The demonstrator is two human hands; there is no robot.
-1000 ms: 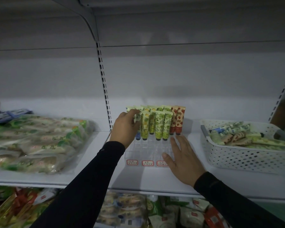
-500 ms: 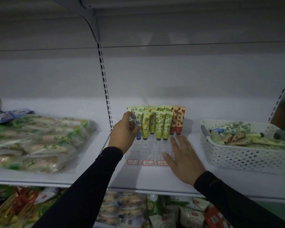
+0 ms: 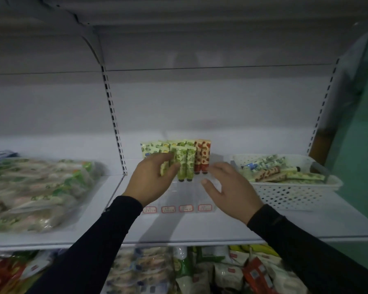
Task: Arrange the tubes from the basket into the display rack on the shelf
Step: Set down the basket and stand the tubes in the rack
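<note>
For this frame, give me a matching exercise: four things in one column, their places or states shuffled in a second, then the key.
Things
1. red tubes
2. white basket
3. left hand
4. clear bagged packets

Places or states
A. far left of the shelf
B. right end of the standing row in the rack
C. fingers at the green tubes
D. right of the rack, holding loose lying tubes

Pairs: 1-B, 2-D, 3-C, 4-A
</note>
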